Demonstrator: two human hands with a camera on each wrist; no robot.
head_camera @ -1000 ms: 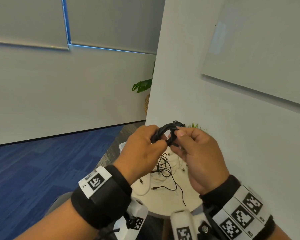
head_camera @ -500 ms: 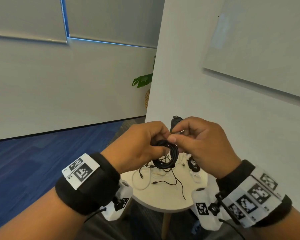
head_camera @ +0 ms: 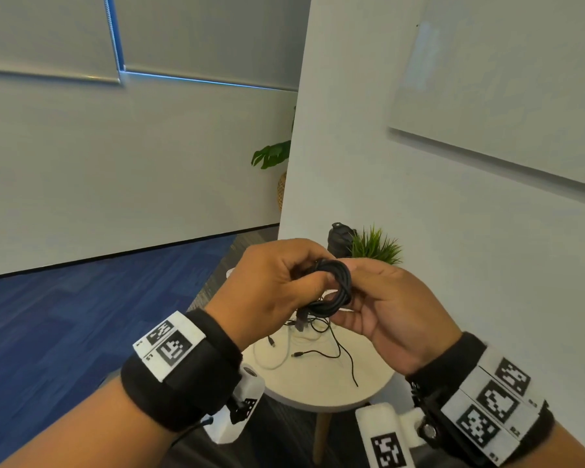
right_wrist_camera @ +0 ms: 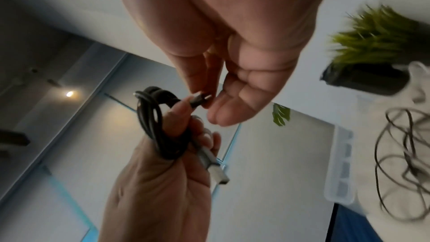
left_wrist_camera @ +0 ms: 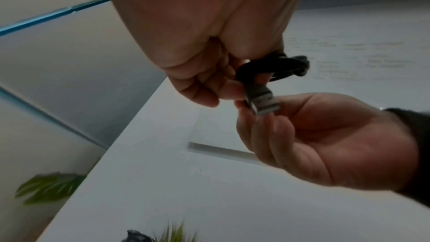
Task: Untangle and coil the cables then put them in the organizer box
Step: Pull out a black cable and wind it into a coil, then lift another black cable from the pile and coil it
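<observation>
A black cable wound into a small coil is held in the air between both hands, above the round table. My left hand grips the coil with curled fingers. The cable's silver USB plug sticks out below that hand. My right hand lies palm-up beside the coil and pinches the cable's small end plug between thumb and fingers. More thin black and white cables lie tangled on the table. The translucent organizer box stands at the table's far side, mostly hidden in the head view.
The small round white table stands against a white wall. On its back edge are a green grass plant and a dark bottle. Blue carpet lies to the left.
The coil hung below the pinching fingers before; it now sits upright between the hands. My right hand has turned palm-up beside it, and the USB plug dangles beneath.
</observation>
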